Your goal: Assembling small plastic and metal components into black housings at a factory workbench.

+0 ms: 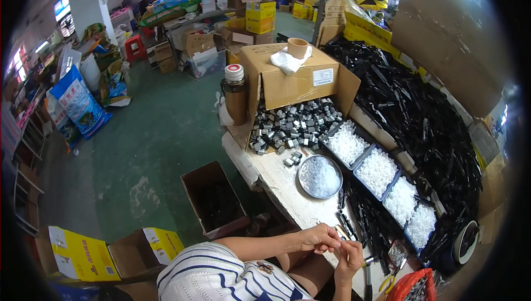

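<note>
Close together over the table's near edge, my left hand (321, 238) and my right hand (349, 255) are both closed, fingertips pinched. Between them shows a small, pale, narrow piece (341, 232), too small to name; which hand grips it is hard to tell. Slim black plastic parts (347, 222) lie on the table just beyond my fingers. Farther off is a round metal dish (300, 181) with small whitish, translucent pieces. Beside my right hand, a tool with a dark handle (368, 281) lies near yellow-handled pliers (389, 284).
Several dark bins (377, 197) of small white plastic parts line the table's right side. A large heap of black strips (412, 113) lies behind them. An open cardboard box (257, 63) spills black-and-silver blocks (298, 124). A bottle (235, 99) stands beside it; a red bag (406, 284) sits near right.
</note>
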Available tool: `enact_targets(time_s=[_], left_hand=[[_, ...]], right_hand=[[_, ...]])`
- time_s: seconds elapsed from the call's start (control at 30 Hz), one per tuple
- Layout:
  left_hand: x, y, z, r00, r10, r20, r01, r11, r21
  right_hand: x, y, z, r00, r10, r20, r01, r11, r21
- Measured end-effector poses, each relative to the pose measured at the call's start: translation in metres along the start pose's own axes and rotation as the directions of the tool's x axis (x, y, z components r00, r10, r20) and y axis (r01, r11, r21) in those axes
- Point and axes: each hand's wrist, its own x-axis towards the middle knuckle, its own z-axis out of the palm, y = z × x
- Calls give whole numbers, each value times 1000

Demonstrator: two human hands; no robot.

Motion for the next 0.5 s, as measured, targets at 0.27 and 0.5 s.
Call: enact_targets(time_s=[0.27, 0.5], left_hand=[[0, -3, -6, 1000, 7, -11, -7, 1000, -1], [4, -6, -10, 1000, -8, -28, 8, 1000, -9]], right_hand=[[-1, 3, 2, 1000, -5, 20, 5, 1000, -6], [-5, 11, 1, 994, 88, 68, -89, 996, 12]])
